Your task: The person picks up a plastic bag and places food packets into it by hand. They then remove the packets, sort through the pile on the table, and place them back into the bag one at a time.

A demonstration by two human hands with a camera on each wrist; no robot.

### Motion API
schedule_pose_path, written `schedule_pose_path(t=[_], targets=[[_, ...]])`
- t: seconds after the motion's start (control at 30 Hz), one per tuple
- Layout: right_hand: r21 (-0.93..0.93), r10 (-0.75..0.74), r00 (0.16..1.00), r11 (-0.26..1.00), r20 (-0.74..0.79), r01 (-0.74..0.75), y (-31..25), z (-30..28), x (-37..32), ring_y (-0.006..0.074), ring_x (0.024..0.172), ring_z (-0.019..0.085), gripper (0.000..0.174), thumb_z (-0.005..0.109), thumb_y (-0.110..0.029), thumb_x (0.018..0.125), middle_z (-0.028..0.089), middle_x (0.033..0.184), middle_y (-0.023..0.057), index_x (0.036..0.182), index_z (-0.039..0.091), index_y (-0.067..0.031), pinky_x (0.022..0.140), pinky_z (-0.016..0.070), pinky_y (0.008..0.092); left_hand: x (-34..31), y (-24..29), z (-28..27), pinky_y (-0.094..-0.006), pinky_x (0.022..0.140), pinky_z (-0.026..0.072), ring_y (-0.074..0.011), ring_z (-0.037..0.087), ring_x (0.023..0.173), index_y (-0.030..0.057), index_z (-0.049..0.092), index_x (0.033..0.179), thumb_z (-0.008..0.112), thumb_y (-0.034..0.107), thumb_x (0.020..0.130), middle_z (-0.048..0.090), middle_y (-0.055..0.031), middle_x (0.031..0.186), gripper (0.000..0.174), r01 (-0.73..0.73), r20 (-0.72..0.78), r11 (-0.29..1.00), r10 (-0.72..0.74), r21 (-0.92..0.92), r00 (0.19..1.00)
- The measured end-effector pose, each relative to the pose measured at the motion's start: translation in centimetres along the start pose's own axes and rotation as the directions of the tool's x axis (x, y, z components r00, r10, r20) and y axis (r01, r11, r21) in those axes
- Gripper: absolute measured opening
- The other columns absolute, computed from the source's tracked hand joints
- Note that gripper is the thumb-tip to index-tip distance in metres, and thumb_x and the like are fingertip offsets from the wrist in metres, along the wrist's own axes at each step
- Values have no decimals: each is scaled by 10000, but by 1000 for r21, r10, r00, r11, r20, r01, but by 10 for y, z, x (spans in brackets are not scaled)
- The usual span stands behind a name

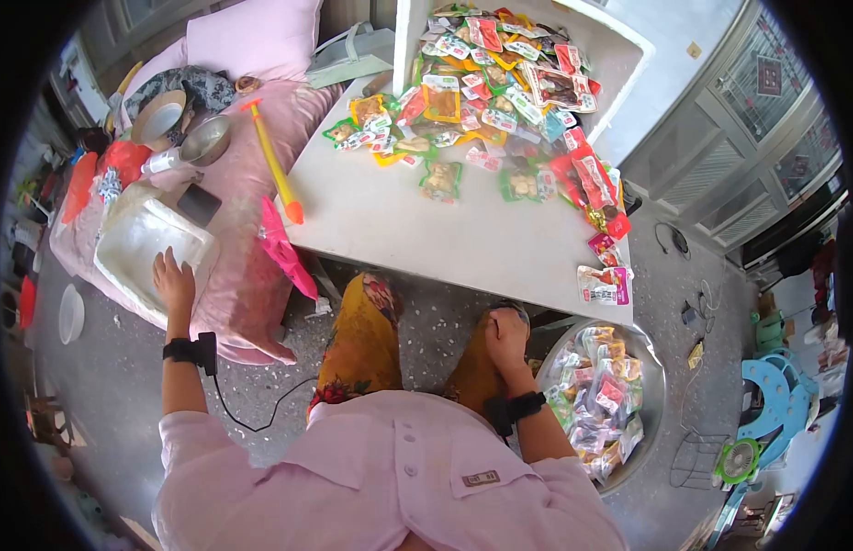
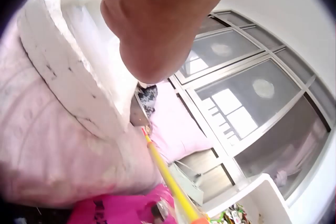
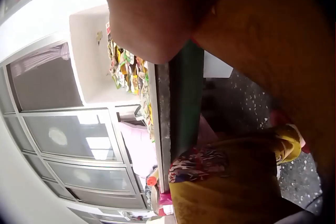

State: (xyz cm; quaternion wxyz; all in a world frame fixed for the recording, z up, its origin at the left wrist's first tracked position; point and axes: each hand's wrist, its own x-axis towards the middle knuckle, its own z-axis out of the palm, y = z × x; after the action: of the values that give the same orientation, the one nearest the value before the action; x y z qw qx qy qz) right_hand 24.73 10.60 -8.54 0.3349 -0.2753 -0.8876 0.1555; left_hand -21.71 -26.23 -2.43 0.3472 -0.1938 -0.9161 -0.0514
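My left hand (image 1: 174,280) reaches over the near edge of a white foam box (image 1: 112,241) on the bed, fingers spread and holding nothing; whether it touches the rim, I cannot tell. In the left wrist view the hand (image 2: 155,24) is beside the same box (image 2: 63,71). On my knee rests my right hand (image 1: 507,340), its fingers loosely bent with nothing seen in them. Sealed food packets (image 1: 442,98) lie heaped at the white table's (image 1: 399,220) back, spilling from a white box (image 1: 619,46). More packets (image 1: 610,393) fill a metal basin (image 1: 654,404) at the right.
A yellow-orange stick (image 1: 278,174) and a pink bag (image 1: 284,253) lie between bed and table. Bowls (image 1: 206,140) and a dark flat item (image 1: 199,205) are around the foam box. Packets (image 1: 603,285) line the table's right edge. A green fan (image 1: 739,461) stands on the floor.
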Motion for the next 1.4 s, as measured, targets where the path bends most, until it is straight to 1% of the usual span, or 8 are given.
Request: schedule_pose_path(t=[0.07,0.17,0.27,0.43,0.57,0.87,1.17,1.4], targets=[[11,-7,1000,1000,-10,7,2,4,0,278,788,533,119,525,-56,668,563,814,105,787,529,-53,657,416,392,-2,-41,13,-420,875,319,-313,417,1052,75,411,1162,483,191,730,473,-158,1096,453,195,192,967,-225,161,955],[-35,3,1000,999,2,-3,-1,3,1,275,786,533,118,522,-56,666,567,813,101,784,530,-50,646,410,393,-11,-52,0,-427,853,327,-291,463,1011,93,458,1113,453,214,737,526,-133,1024,395,179,506,949,-291,258,812],[-64,34,999,997,37,-31,-8,0,3,275,795,532,114,521,-69,670,569,810,98,781,533,-49,651,404,392,-14,-44,-4,-436,829,333,-278,510,945,108,516,1015,427,239,752,565,-110,936,307,169,487,947,-288,274,824],[-74,32,998,997,52,-28,-3,2,2,270,816,530,123,522,-86,671,573,824,97,788,543,-50,668,398,395,-15,-57,17,-461,645,411,-337,544,782,55,520,784,371,188,792,565,-147,837,200,171,400,970,-229,176,887],[-71,31,998,997,56,-27,-5,1,3,266,822,529,128,522,-89,672,575,834,96,792,546,-50,668,397,395,-14,-74,33,-461,670,405,-380,524,725,-10,495,761,399,158,765,547,-209,782,193,171,296,984,-176,42,939],[-60,35,999,998,20,-34,-11,-3,5,283,781,527,105,517,-51,657,568,780,103,757,545,-36,675,406,389,-10,-99,57,-441,611,379,-401,496,681,-34,454,688,483,123,686,514,-230,699,160,239,369,952,-155,-192,916],[-67,-7,1000,998,4,7,-9,0,5,287,763,528,112,518,-29,640,567,769,106,748,546,-39,662,410,394,38,-13,-32,-396,572,369,-341,472,612,8,429,706,508,184,787,487,-165,652,209,267,168,878,-216,-397,962],[-61,-27,999,998,34,29,-7,1,4,277,772,533,106,528,-67,650,572,794,106,754,537,-46,644,413,395,60,100,-89,-423,544,390,-338,516,635,37,473,725,495,160,784,535,-156,689,138,-147,-33,901,146,-409,989]])
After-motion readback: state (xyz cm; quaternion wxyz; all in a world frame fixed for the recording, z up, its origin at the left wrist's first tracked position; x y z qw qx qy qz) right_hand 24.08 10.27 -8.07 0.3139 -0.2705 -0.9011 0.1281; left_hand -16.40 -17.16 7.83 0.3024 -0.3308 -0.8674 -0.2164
